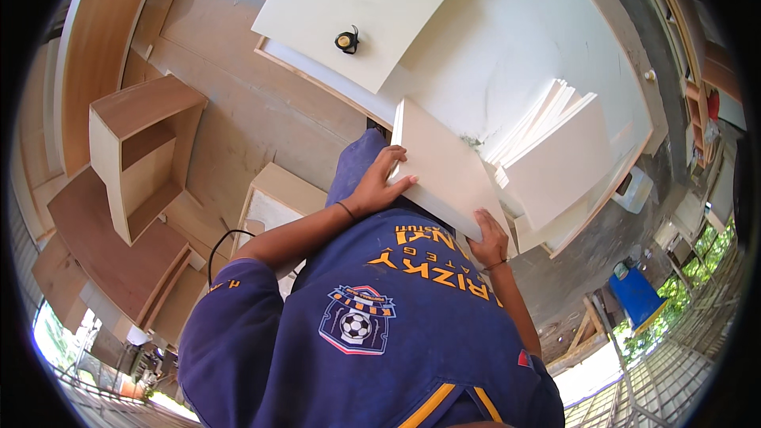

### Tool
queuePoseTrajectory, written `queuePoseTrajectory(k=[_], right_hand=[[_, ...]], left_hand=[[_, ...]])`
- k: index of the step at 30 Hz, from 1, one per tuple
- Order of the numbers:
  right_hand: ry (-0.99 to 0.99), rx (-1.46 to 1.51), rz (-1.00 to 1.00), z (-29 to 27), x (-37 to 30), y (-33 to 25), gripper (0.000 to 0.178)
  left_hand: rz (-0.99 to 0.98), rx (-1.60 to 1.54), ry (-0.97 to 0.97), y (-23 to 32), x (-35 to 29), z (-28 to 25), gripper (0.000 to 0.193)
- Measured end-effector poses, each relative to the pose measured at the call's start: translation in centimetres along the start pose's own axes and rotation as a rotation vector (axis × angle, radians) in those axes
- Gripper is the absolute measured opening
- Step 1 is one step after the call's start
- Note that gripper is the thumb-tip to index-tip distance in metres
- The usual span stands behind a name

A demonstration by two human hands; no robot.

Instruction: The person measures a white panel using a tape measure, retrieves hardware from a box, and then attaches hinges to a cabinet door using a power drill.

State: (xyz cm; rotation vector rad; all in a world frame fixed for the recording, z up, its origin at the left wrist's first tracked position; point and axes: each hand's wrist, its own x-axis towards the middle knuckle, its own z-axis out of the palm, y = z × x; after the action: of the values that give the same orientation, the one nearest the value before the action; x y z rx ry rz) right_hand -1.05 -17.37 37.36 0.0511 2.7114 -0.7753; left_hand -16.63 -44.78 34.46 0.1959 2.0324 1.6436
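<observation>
A small stack of white rectangular panels [448,162] lies tilted across the near edge of the worktable, close against my body. My left hand [382,181] grips its left edge, thumb and fingers pressed to the board. At the near right corner, my right hand [489,239] holds the stack with its fingers over the edge; its thumb is hidden. Just to the right is another pile of white panels [555,162], its strip-like edges fanned out. Farther back, a black and yellow tape measure [346,40] rests on a large white sheet [372,0].
The white worktable [523,40] has a raised wooden rim. At left stand an open wooden cabinet box [147,154] and brown boards [115,242]. A low wooden box [277,194] and a black cable [218,250] are by my left arm. A blue container [636,297] is at right.
</observation>
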Motion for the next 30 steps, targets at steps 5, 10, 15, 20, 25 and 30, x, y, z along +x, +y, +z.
queuePoseTrajectory(k=[5,10,15,20,25,30], right_hand=[[0.01,-0.002,-0.031,1.6,-1.1,-1.3,0.044],[-0.138,0.018,0.073,2.3,-1.4,-1.3,0.053],[-0.348,0.004,0.073,0.6,-1.3,-2.3,0.062],[-0.534,0.055,0.065,1.5,-2.0,-1.1,0.067],[-0.517,0.05,0.092,1.8,-1.7,-2.1,0.068],[-0.46,0.199,0.08,1.6,-1.0,-1.4,0.068]], left_hand=[[-0.034,-0.008,-0.306,-2.5,0.4,-4.0,0.037],[-0.31,0.067,-0.036,-7.4,7.9,-6.5,0.043],[-0.297,0.61,0.361,-18.6,19.8,-8.7,0.062],[-0.593,1.006,0.312,-20.6,28.8,-10.5,0.078],[-0.664,0.696,0.21,-24.7,28.2,-13.3,0.061],[-0.524,-0.161,0.313,-22.9,23.8,-10.7,0.053]])
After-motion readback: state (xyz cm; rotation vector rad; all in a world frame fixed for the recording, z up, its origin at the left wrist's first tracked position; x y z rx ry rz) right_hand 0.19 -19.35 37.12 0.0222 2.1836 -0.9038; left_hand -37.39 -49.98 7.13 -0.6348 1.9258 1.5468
